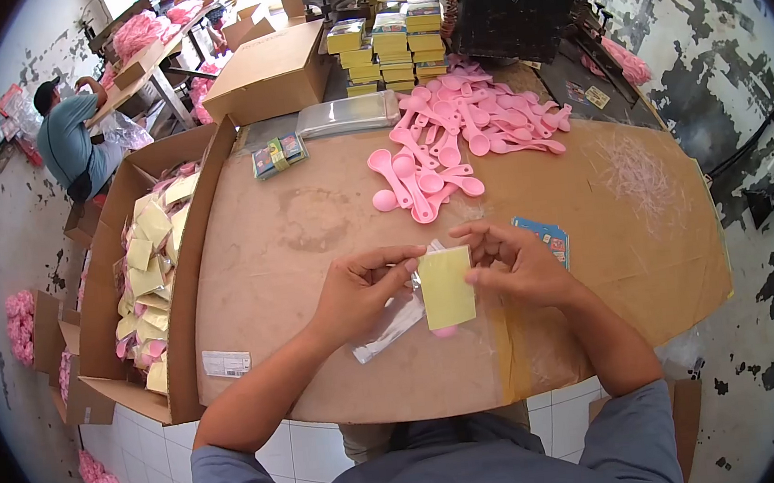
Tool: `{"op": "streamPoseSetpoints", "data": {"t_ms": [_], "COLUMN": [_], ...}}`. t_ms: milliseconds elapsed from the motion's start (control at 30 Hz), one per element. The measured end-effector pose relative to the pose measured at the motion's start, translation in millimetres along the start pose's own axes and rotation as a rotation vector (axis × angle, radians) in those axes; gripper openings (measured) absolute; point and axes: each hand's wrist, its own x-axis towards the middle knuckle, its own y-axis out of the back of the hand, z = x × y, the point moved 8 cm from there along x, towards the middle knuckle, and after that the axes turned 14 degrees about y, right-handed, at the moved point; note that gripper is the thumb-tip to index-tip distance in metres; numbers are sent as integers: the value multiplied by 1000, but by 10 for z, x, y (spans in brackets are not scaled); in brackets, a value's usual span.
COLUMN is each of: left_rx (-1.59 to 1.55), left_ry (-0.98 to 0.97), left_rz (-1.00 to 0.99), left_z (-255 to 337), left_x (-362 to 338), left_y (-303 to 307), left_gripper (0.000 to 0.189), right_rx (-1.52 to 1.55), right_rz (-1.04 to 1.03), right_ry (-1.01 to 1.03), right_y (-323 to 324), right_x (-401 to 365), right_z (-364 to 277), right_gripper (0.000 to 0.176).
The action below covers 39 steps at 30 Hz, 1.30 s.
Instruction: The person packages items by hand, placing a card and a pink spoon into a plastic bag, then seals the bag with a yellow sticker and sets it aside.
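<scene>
Okay, head view: left hand (359, 286) and right hand (510, 262) both pinch a yellow card (447, 287) just above the near middle of the bench (294, 241). Left grip is clenched on the card's left edge, right grip on its upper right edge. A clear plastic sleeve (391, 327) trails down-left from the card, and a bit of pink spoon (445, 332) shows under the card's bottom edge. A blue card (550, 240) lies just beside the right hand.

The open cardboard box (198, 260) at the bench's left edge is filled with yellow-carded packets (152, 264), with pink showing between them. Loose pink spoons (464, 127) are heaped at the far middle. Behind them are stacks of yellow cards (391, 45), a stack of clear bags (347, 113) and a closed carton (268, 71). Another person (69, 137) is far left.
</scene>
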Motion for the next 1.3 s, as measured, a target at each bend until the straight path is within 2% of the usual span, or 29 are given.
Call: {"op": "streamPoseSetpoints", "data": {"t_ms": [133,233,333,367,467,500,567,600,667,767,800,833,867,933,967,1067,1167,1267,1300], "left_rx": [-15,-139,91,30,78,-45,-439,-605,-758,-35,278,427,602,955,970,905,882,674,696], "left_ry": [-55,-243,-3,43,46,-170,-428,-536,-563,-360,-280,-216,-253,-332,-378,-305,-276,-126,-138], "left_rz": [38,39,-146,-220,-30,95,428,337,384,392,454,383,382,368,379,313,324,290,289], "left_z": [114,244,4,-25,152,318,548,748,778,374,323,291,291,256,268,130,102,114,118], "left_x": [-40,-74,-30,-14,-15,-49,-174,-261,-294,31,57,53,-13,-87,-84,-18,2,3,1], "left_y": [26,-93,-130,-157,169,359,872,954,990,792,581,380,250,4,-26,1,38,61,59], "left_gripper": [34,36,30,27,25,27,30,35,34,35,38,41,39,36,27,27,24,21,21], "right_rx": [-78,-30,29,42,-119,-256,-535,-585,-684,-1119,-1133,-1149,-1165,-1003,-919,-798,-831,-859,-786], "right_rz": [-112,-96,-27,0,14,9,-4,23,82,24,-28,-80,-130,-115,-106,-77,-64,-84,-74], "right_ry": [-13,-14,12,25,59,66,76,71,60,199,155,110,64,-19,-59,-197,-164,-48,-23], "right_y": [-44,-30,19,57,245,341,563,690,912,977,994,1016,1037,1103,1121,1130,1153,1088,1057], "right_x": [-30,-12,-10,-7,-12,-19,-33,-36,-60,-103,-128,-162,-193,-203,-202,-185,-204,-185,-177], "right_z": [67,-2,-63,-79,-213,-274,-391,-400,-397,-499,-443,-391,-342,-245,-206,-161,-192,-353,-361], "right_gripper": [42,41,41,41,38,38,38,37,36,35,33,31,29,26,24,19,19,18,17]}}
